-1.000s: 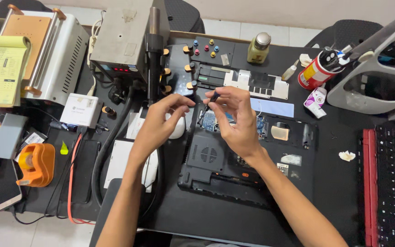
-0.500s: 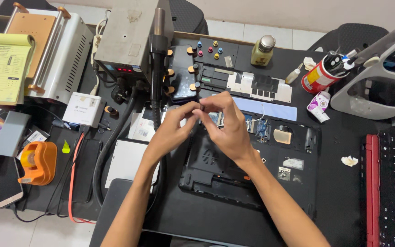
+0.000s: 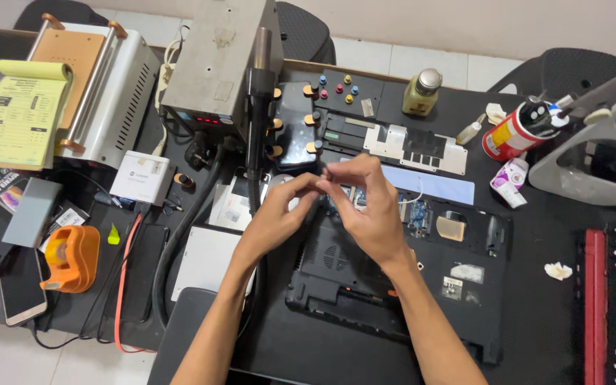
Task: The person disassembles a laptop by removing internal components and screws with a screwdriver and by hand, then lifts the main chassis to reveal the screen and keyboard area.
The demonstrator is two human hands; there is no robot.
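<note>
I see my left hand (image 3: 276, 214) and my right hand (image 3: 368, 207) meeting just above the opened laptop base (image 3: 393, 285), which lies on the dark bench (image 3: 536, 335) with its cover off, so the green circuit board (image 3: 411, 214) and the fan grille (image 3: 329, 253) are exposed. The fingertips of both hands come together at one point, and I think they pinch something very small between them, perhaps a screw or a connector, but it is too tiny for me to name. So the grip of each hand is closed to a fine pinch; on what exactly, I cannot tell. The hands stay over the laptop base probably so that a dropped part would fall inside it and not roll away. Behind the laptop base stands a hot-air rework station (image 3: 215, 64) with its black handle (image 3: 258, 121) hanging in front. Beside it, further behind the laptop base, lies a removed grey plate (image 3: 415, 146). Well to the left of the laptop base rest an orange tape dispenser (image 3: 71, 258) and a phone (image 3: 19, 285).
</note>
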